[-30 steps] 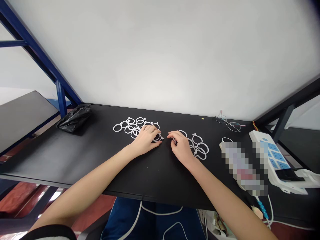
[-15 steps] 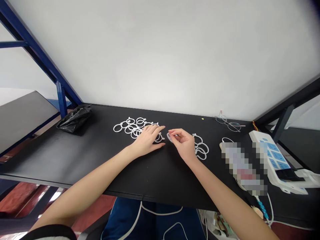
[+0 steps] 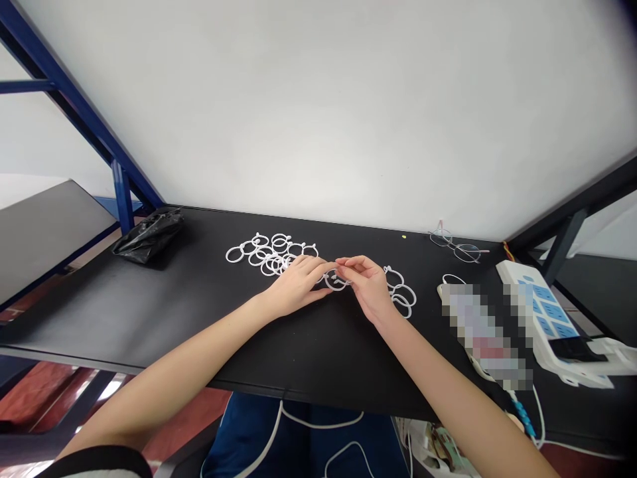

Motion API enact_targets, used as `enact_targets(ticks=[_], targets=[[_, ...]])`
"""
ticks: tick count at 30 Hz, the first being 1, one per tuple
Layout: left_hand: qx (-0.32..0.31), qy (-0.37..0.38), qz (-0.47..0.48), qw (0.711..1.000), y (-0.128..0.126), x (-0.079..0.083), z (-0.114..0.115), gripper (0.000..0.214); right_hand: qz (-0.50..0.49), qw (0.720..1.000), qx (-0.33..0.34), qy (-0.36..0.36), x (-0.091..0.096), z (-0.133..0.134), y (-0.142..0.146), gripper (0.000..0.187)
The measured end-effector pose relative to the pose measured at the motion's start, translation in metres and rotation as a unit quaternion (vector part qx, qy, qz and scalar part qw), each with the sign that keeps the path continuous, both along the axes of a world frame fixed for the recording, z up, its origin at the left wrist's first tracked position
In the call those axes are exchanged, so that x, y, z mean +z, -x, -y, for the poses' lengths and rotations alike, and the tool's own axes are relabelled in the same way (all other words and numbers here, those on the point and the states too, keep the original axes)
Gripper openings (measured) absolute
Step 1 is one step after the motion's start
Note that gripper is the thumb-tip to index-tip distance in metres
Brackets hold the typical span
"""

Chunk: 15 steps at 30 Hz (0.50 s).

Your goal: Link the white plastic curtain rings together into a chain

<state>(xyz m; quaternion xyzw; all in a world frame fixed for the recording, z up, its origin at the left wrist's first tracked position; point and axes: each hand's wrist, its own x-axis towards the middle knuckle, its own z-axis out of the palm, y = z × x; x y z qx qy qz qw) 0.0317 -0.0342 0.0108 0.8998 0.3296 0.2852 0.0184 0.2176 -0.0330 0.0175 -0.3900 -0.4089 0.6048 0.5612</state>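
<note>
My left hand (image 3: 297, 284) and my right hand (image 3: 367, 282) meet over the middle of the black table (image 3: 149, 312). Between their pinched fingertips they hold one white plastic ring (image 3: 336, 281) just above the tabletop. A spread of several white rings (image 3: 266, 252) lies behind my left hand. A smaller heap of white rings (image 3: 401, 295) lies to the right of my right hand, partly hidden by it.
A crumpled black plastic bag (image 3: 146, 236) sits at the back left. Wire-framed glasses (image 3: 455, 245) lie at the back right by the wall. A white and blue power strip (image 3: 540, 302), a blurred object (image 3: 480, 335) and white cables crowd the right end.
My right hand lifted a ring from the right heap and carried it left. My left hand rose off the left pile and closed its fingers on the same ring.
</note>
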Motion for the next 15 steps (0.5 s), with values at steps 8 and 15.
enact_targets(ticks=[8,15], targets=[[-0.015,-0.012,0.038,0.999,-0.0033,0.0015,0.0030,0.028,-0.026,0.998,0.039,0.043,-0.0005,-0.0010,0.0012,0.023],[-0.014,-0.036,0.089,0.995,-0.0031,0.0032,0.0024,0.016,-0.046,0.996,0.055,0.054,0.0039,-0.0019,0.0000,0.021]])
